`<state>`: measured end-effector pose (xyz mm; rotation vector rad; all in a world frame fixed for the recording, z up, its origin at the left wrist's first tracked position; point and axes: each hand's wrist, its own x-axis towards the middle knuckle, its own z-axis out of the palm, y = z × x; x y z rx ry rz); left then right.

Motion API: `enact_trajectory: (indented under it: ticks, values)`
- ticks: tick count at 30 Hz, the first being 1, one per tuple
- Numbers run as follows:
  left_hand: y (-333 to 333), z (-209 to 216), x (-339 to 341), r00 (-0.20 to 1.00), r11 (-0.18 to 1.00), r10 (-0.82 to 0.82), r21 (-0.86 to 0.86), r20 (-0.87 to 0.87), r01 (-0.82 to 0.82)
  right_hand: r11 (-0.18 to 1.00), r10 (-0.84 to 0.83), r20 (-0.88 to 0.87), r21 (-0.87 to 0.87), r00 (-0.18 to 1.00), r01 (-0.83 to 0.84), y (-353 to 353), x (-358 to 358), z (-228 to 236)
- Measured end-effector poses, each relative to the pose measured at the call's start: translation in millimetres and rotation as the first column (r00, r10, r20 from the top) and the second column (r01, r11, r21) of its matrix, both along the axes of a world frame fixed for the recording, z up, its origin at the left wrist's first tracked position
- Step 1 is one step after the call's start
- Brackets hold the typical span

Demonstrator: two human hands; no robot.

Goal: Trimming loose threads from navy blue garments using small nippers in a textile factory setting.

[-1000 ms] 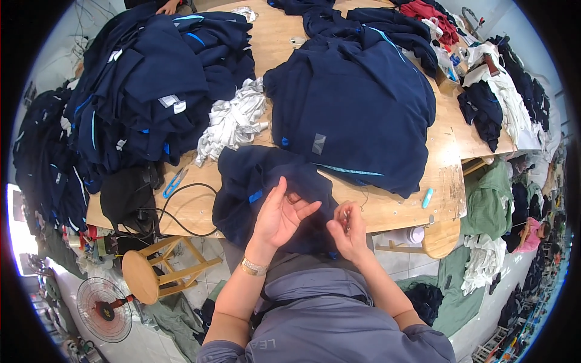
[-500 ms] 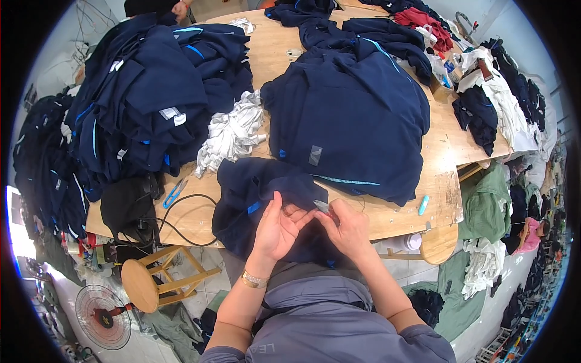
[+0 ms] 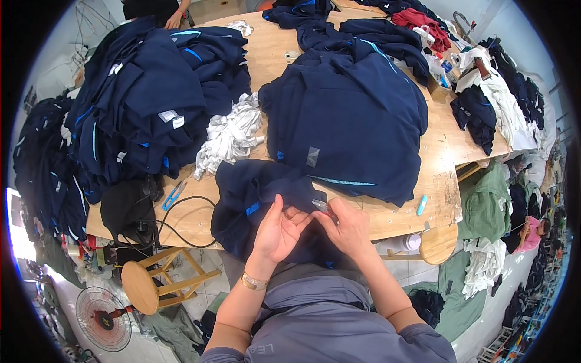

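A navy garment (image 3: 254, 199) with a blue tab hangs over the near edge of the wooden table (image 3: 393, 218) into my lap. My left hand (image 3: 279, 230) pinches a fold of its cloth with the fingers spread above it. My right hand (image 3: 346, 228) holds a small metal thread snipper (image 3: 319, 205) against the same fold, fingertips almost touching the left hand. A gold bracelet sits on my left wrist.
A flat stack of navy garments (image 3: 351, 115) lies beyond my hands, and a large heap (image 3: 145, 103) at left. White rags (image 3: 230, 133), a blue snipper (image 3: 174, 195), a black cable, a black bag (image 3: 127, 209) and a wooden stool (image 3: 151, 281) are near. Another person's hand (image 3: 172, 21) rests at the far edge.
My hands have drawn together on the garment's fold near the table edge. The right hand now brings the snipper up to the cloth held by the left.
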<state>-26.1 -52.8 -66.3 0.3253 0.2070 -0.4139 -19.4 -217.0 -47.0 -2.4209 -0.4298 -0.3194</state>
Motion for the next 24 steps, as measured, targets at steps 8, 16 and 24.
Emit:
enact_trajectory:
  ticks: [8,16,24]
  values:
    - [0.2,3.4,2.2,1.000,0.999,-0.002,-0.037,-0.009,0.001,1.000,0.010,0.035,-0.010,0.999,-0.010,-1.0,3.3,2.8]
    - [-0.4,-1.8,0.7,1.000,0.998,-0.006,-0.061,0.019,0.008,1.000,0.013,0.049,-0.016,0.999,-0.012,-2.0,2.5,3.5]
    - [-0.5,-4.4,1.1,0.999,0.997,-0.010,-0.076,0.044,0.013,1.000,0.015,0.026,-0.006,1.000,-0.015,-0.7,3.9,7.7]
